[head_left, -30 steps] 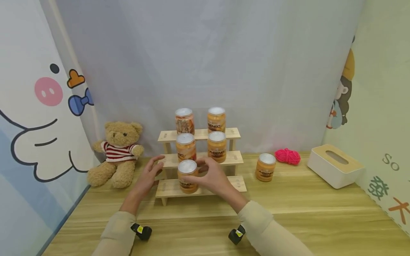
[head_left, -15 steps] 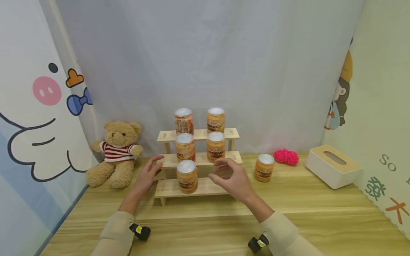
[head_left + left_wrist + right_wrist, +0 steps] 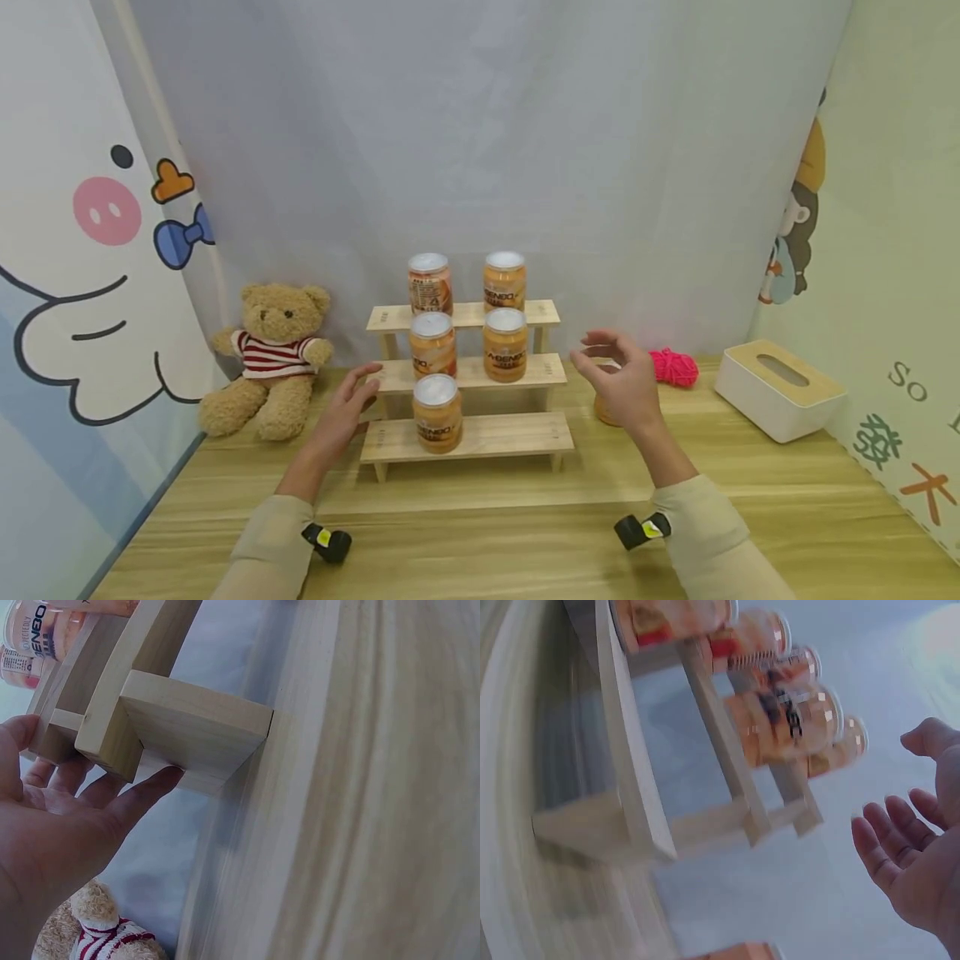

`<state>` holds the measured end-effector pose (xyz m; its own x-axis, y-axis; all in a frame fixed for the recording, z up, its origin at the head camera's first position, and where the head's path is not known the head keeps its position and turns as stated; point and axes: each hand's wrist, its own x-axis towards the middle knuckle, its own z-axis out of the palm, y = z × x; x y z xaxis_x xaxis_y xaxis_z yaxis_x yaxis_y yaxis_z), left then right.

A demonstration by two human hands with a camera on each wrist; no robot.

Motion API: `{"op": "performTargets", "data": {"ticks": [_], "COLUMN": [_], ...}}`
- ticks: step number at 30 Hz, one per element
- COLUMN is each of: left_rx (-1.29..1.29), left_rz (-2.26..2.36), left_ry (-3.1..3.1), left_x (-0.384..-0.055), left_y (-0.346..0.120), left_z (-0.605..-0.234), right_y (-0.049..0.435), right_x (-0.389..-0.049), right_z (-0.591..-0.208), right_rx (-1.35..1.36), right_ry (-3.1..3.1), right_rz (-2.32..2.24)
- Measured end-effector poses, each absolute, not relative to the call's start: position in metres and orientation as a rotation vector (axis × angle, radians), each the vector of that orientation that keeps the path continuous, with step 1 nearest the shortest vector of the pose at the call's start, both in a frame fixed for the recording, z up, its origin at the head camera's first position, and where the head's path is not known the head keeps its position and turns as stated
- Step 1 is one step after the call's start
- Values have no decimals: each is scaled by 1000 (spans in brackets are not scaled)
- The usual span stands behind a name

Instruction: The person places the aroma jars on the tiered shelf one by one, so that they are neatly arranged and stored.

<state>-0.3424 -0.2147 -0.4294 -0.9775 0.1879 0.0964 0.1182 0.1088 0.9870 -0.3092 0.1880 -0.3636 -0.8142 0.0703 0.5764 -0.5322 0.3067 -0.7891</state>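
Note:
A three-tier wooden display rack bears clear jars of orange contents with silvery lids. On the lowest step one jar stands at the left. The middle step carries a left jar and a right jar. Two more jars are on the top step. My left hand touches the rack's left end, its fingertips against the wooden leg in the left wrist view. With fingers loosely bent and nothing held, my right hand is in front of another jar on the table, hiding most of it.
A teddy bear in a striped shirt sits left of the rack. Behind my right hand lies a bundle of pink yarn. A white tissue box with a wooden top stands at the right, and a grey curtain hangs behind.
My right hand has let go of the jar on the lowest step and moved right to the jar on the table. My left hand has stayed at the rack's end.

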Motion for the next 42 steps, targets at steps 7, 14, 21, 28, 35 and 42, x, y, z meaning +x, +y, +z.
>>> {"op": "performTargets", "data": {"ticks": [7, 14, 21, 28, 35, 42], "left_rx": [311, 306, 294, 284, 263, 262], "left_rz": [2046, 2049, 2052, 2057, 2065, 2072], "left_ry": [2288, 2288, 2289, 2284, 2290, 2299], "left_x": [-341, -341, -343, -344, -345, -345], "left_y": [-216, -214, -214, -214, -215, -215], "left_z": [-428, -429, -430, -430, -432, -432], "right_y": [216, 240, 251, 252, 246, 245], "right_x": [-323, -335, -345, -356, -361, -359], "right_z": [-381, -399, -405, -415, -425, -438], "right_rx": [227, 34, -18, -56, -84, -129], "right_ry": [-2164, -2256, -2366, -2391, -2434, -2360], "right_rz": [1441, 1373, 1379, 1528, 1551, 1597]}}
